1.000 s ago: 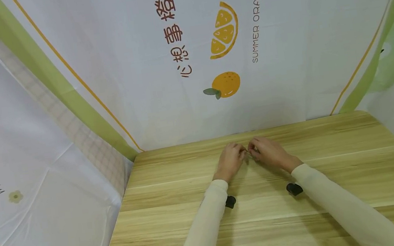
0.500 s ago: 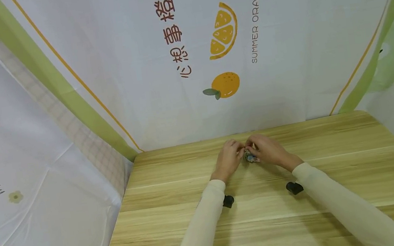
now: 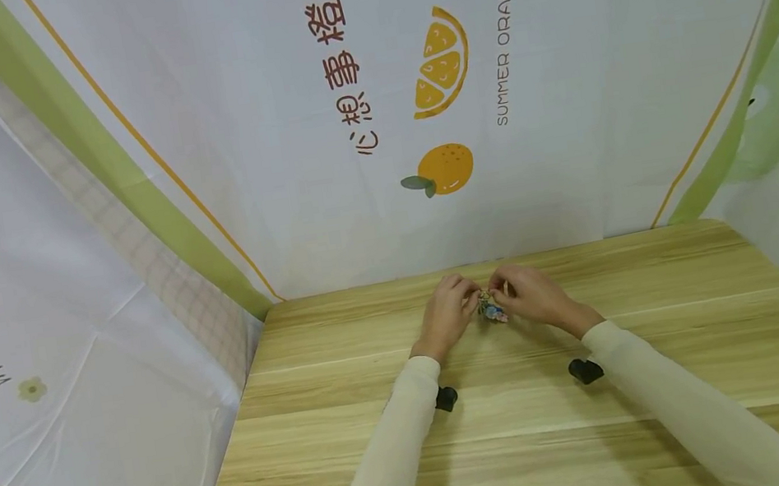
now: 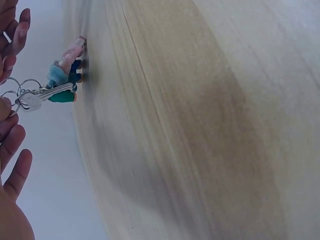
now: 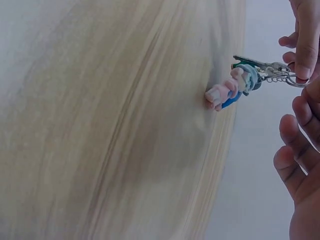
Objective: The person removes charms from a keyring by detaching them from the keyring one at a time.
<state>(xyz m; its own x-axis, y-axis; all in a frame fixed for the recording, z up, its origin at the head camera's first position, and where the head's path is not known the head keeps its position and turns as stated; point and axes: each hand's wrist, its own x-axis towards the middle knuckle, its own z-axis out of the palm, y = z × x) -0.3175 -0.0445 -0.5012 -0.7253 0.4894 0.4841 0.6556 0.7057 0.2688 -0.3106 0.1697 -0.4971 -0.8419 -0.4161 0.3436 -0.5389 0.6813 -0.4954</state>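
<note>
Near the back of the wooden table, my left hand (image 3: 446, 311) and right hand (image 3: 533, 294) meet at a bunch of keys. In the left wrist view, thin metal rings (image 4: 20, 95) carry silver keys (image 4: 32, 102), and the left fingertips pinch one ring. Below hangs a pink and light-blue figurine charm (image 5: 227, 92), with blue and green pieces beside it. In the right wrist view the key ring (image 5: 296, 81) sits between both hands' fingertips; the right thumb and finger pinch it too, partly cut off by the frame. The charm's lower end is at the tabletop.
The wood-grain table (image 3: 522, 440) reaches back to a white printed cloth (image 3: 327, 227). Cloth also hangs at the left and right sides. Black wrist-worn pieces (image 3: 586, 371) stick out under both sleeves.
The charm, hidden behind the hands a second ago, now shows below the fingertips. My hands have shifted slightly apart, the left one a little to the left.
</note>
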